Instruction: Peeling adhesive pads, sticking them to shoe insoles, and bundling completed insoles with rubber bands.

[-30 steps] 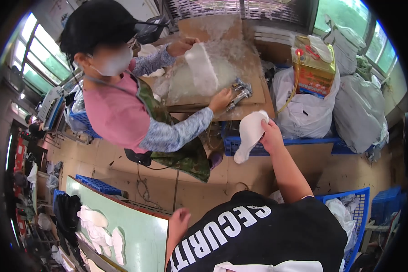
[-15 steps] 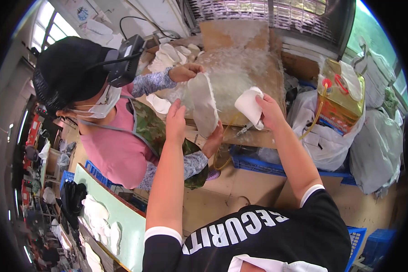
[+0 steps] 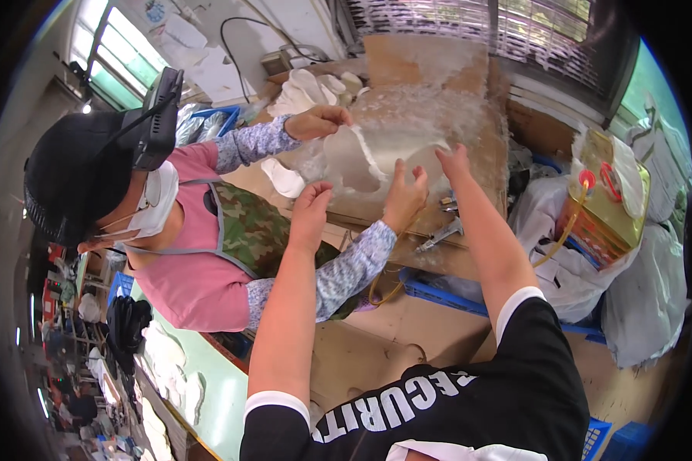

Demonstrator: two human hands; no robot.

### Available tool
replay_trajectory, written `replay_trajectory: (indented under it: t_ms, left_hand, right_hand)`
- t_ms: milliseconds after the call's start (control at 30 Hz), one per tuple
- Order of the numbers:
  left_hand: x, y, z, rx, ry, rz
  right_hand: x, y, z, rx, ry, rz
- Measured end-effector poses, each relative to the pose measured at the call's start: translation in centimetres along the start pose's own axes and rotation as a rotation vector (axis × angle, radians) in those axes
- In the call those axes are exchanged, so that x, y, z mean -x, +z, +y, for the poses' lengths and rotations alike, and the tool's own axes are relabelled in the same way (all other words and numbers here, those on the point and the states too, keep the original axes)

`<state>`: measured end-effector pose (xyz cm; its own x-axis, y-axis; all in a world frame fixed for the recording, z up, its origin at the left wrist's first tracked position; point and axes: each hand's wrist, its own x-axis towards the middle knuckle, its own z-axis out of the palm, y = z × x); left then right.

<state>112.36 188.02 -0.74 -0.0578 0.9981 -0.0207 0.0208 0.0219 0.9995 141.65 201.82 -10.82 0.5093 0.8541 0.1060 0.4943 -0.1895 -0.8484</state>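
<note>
My right hand [image 3: 454, 163] is closed at the far right edge of a pale, curved insole-shaped piece [image 3: 419, 144] above the workbench. My left hand [image 3: 312, 211] has its fingers curled together, with nothing visible in them. Between my arms, a co-worker's far hand [image 3: 321, 121] pinches the top of a greyish insole [image 3: 346, 161] with a fuzzy white edge. The co-worker's nearer hand [image 3: 406, 198] reaches in beside it with fingers spread. The two pale pieces overlap in view, so where one ends is hard to tell.
White insoles [image 3: 307, 92] are piled at the back of the fluff-covered workbench [image 3: 469, 115], with another white piece [image 3: 283, 178] near the co-worker. A metal air gun [image 3: 442, 233] lies at the bench's front edge. Right stand a yellow-gold can [image 3: 609, 207] and white bags [image 3: 646, 284].
The folded white piece in my right hand has opened out beside the co-worker's insole. My left hand has curled closed. The co-worker has leaned back left, and their nearer hand has risen.
</note>
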Motion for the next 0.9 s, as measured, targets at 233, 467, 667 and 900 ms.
replay_trajectory:
  t_ms: [233, 467, 667, 900]
  left_hand:
    - [4.2, 0.7, 0.5, 0.219, 0.057, 0.374]
    - [14.6, 1.6, 0.1, -0.011, -0.065, 0.116]
    - [25.3, -2.2, -3.8, -0.323, -0.177, 0.007]
    - [32.9, -4.0, -5.5, -0.273, -0.435, 0.174]
  right_hand:
    - [5.5, -1.0, -7.6, -0.487, -0.21, -0.516]
    - [7.2, -0.7, -12.8, -0.501, -0.39, -0.568]
    - [4.3, 3.7, -14.0, -0.511, -0.416, -0.346]
    - [3.5, 3.4, -15.8, -0.551, -0.397, -0.373]
